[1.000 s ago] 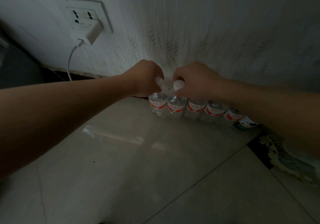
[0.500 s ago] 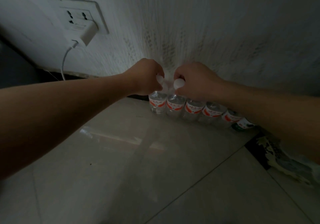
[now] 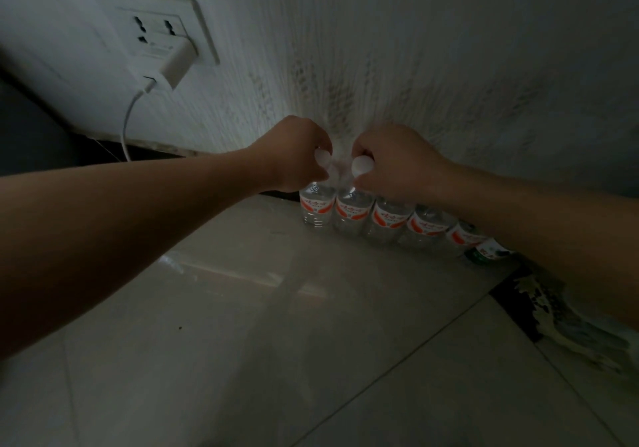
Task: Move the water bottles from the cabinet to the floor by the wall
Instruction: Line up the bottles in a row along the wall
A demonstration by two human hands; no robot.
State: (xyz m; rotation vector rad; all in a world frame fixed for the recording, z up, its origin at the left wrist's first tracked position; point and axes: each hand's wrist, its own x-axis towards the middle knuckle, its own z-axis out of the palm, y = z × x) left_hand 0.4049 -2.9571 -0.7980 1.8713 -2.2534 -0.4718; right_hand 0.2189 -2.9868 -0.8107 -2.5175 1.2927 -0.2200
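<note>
Left hand (image 3: 297, 156) and right hand (image 3: 397, 161) are kept clamped, unmoved, on white caps of two clear plastic red-labelled water bottles (image 3: 315, 206) — already stood on pale tiled floor (image 3: 276, 308) against white textured wall (image 3: 415, 49). Placement judged done; release is owed.

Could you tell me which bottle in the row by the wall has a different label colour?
The bottle at the row's right end: its label is green; the other bottles carry red ones.

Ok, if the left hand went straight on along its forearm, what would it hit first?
Probably the wall just behind the bottle the left hand grips; depth is unclear.
</note>
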